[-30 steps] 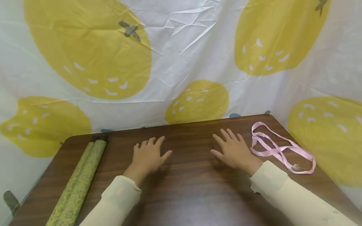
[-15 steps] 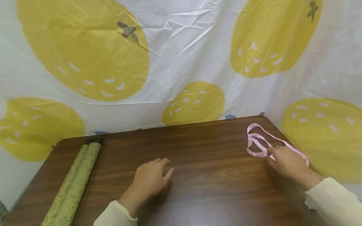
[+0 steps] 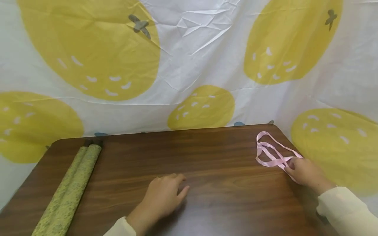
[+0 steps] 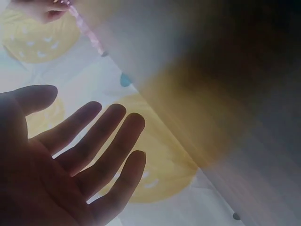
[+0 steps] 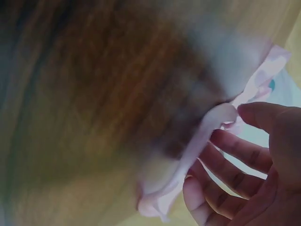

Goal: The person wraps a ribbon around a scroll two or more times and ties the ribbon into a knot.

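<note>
A pink satin ribbon (image 3: 270,162) lies in loose loops at the back right of the brown table. My right hand (image 3: 307,173) is at the ribbon's near end and pinches it between thumb and fingers. In the right wrist view the ribbon (image 5: 200,141) passes by the thumb tip and index finger, and the other fingers are loosely bent beneath it. My left hand (image 3: 163,195) hovers above the middle of the table, fingers relaxed and slightly spread, holding nothing. The left wrist view shows that hand (image 4: 80,160) with its fingers apart.
Two long rolls in yellow-green patterned covering (image 3: 69,190) lie side by side along the table's left side. The dark wood-grain table (image 3: 206,157) meets a white cloth (image 3: 203,59) printed with yellow fruit at its back and right edges.
My right hand has moved right from above the table onto the ribbon and gathered its near end. My left hand has drawn back towards me. The rolls stay in place.
</note>
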`<state>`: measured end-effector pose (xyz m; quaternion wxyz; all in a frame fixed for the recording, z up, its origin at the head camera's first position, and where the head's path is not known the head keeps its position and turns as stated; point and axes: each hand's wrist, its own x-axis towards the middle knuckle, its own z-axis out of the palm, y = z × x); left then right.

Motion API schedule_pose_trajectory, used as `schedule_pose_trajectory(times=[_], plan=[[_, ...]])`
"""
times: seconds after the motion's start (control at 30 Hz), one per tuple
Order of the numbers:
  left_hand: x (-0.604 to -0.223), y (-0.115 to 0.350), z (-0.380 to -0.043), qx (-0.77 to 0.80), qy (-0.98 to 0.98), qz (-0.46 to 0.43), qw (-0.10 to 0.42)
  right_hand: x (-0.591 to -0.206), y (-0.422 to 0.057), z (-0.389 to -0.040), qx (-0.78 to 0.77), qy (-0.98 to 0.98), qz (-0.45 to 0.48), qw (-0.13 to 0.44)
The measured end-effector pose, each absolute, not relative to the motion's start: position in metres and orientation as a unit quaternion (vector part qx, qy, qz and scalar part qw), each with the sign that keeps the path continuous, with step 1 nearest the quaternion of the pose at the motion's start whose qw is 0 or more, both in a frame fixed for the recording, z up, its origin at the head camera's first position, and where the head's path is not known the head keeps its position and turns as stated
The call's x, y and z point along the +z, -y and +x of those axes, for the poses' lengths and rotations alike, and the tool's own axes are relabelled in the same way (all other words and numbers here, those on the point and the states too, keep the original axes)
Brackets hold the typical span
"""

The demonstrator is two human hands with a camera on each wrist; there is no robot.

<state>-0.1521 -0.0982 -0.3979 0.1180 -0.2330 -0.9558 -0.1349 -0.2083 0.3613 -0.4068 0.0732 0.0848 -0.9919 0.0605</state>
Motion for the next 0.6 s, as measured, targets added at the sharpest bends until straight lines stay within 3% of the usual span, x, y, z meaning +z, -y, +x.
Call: schedule_pose_trajectory(times=[0.27,0.6], plan=[[-0.4,0.099,-0.149,-0.152,0.955,-0.231,0.107,-0.408,-0.366,-0.206,0.075,0.992,0.061,0.082],[-0.399,0.1,-0.152,-0.159,0.958,-0.224,0.082,-0.379,-0.319,-0.19,0.091,0.968,0.125,0.198]])
